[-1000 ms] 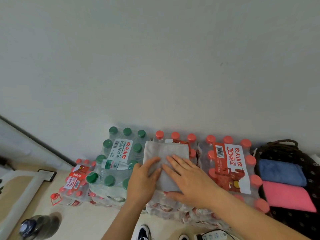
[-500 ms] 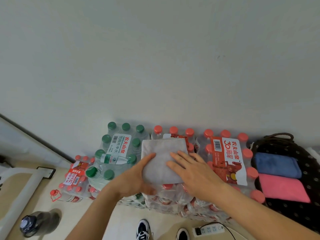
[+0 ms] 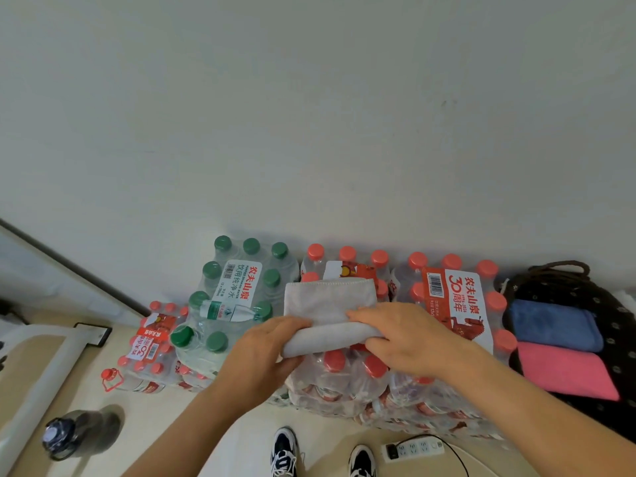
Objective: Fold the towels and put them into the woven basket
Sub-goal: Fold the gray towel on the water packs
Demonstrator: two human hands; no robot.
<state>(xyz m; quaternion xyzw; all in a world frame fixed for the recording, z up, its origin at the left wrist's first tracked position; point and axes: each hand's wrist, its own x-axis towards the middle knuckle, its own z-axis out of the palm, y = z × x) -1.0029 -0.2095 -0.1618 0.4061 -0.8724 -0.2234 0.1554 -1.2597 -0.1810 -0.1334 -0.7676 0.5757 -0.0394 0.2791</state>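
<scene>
A grey towel (image 3: 328,302) lies on top of shrink-wrapped packs of red-capped water bottles (image 3: 347,373). Its near edge is lifted and rolled back over itself. My left hand (image 3: 265,352) grips the left end of that rolled edge, and my right hand (image 3: 406,335) grips the right end, fingers curled over the fold. At the far right stands the dark woven basket (image 3: 605,325), holding a folded blue towel (image 3: 554,325) and a folded pink towel (image 3: 564,370) side by side.
A pack of green-capped bottles (image 3: 237,290) stands left of the towel, and a smaller red-capped pack (image 3: 151,342) sits on the floor. On the floor are a dark water bottle (image 3: 75,435), a white power strip (image 3: 413,451) and my shoes (image 3: 285,452). A plain wall is behind.
Both hands went from pressing flat on the towel to grasping its near edge. That edge has lifted and folded toward the far side, uncovering bottle caps below.
</scene>
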